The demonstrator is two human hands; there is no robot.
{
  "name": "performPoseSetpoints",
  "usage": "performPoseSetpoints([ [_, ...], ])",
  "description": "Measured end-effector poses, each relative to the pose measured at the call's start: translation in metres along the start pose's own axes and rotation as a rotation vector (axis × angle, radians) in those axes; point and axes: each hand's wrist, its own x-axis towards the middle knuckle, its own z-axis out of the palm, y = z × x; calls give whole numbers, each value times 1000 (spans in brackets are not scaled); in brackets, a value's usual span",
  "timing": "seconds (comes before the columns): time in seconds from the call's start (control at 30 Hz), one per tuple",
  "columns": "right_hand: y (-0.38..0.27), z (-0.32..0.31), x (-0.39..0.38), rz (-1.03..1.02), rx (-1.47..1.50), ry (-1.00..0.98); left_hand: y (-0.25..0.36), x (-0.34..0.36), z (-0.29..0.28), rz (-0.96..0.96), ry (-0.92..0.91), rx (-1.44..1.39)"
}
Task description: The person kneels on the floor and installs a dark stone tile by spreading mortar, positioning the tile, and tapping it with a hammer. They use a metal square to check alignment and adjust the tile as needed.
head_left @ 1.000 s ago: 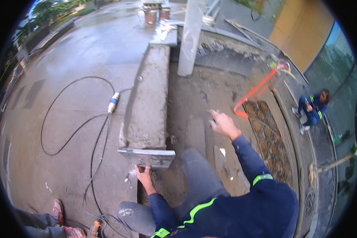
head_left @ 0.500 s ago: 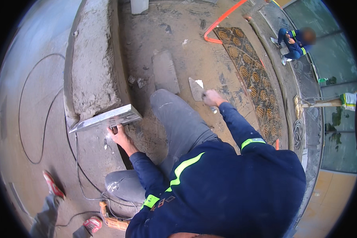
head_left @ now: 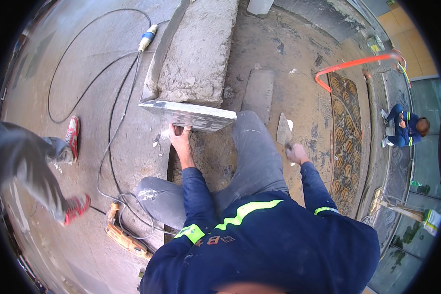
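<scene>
My left hand (head_left: 182,144) grips the near face and lower edge of a grey stone slab (head_left: 201,116); some of its fingers are hidden by the slab. The slab stands on edge against the near end of a long mortar-covered block (head_left: 196,59). Out to the right, my right hand (head_left: 297,153) is closed around the handle of a pointed trowel (head_left: 283,128). Its blade lies low over the dusty ground, pointing away from me, beside a small white scrap (head_left: 290,124).
An orange power tool (head_left: 125,239) lies left of my knee. A black cable (head_left: 113,147) with a blue-and-white connector (head_left: 148,37) crosses the floor. A person in red shoes (head_left: 72,137) is at left; another person (head_left: 404,126) sits far right. A patterned board (head_left: 345,132) lies right.
My view has turned left, so the scene sits further right. The person in red shoes has come further into view. My left hand stays on the slab and my right keeps the trowel.
</scene>
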Motion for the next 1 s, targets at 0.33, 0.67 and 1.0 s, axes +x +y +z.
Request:
performPoseSetpoints([
  [0.33, -249, -82, -55, -738, 312, 59, 12, -6, 9, 16, 29, -84],
  [0.67, -318, -22, -72, -943, 79, -221, 20, -5, 9, -27, 20, -100],
  [1.0, -332, 21, -41, -900, -37, -242, 15, -3, 7, 3, 134, 76],
])
